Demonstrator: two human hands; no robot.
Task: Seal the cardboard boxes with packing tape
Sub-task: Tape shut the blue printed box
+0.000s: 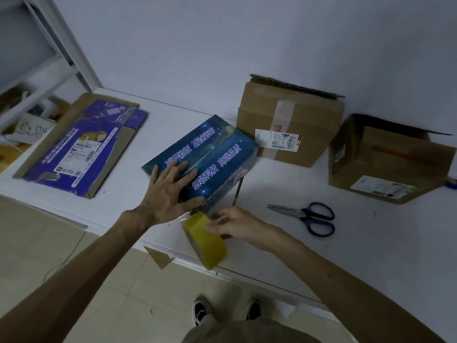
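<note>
Blue box (215,154): printed carton, flaps closed, lying near the middle of the table's (346,243) front edge.
Left hand (170,191): fingers spread flat on the box's near end, thumb down its front face.
Right hand (235,224): fingers curled round the yellow tape roll (205,241), which stands on edge at the front edge, just before the box.
Scissors (306,215): blue-handled, blades together, right of the roll.
Taped brown box (289,125): back edge, just behind the blue box.
Open brown box (385,164): right end, flap up.
Purple carton (81,149): flattened, left end.
</note>
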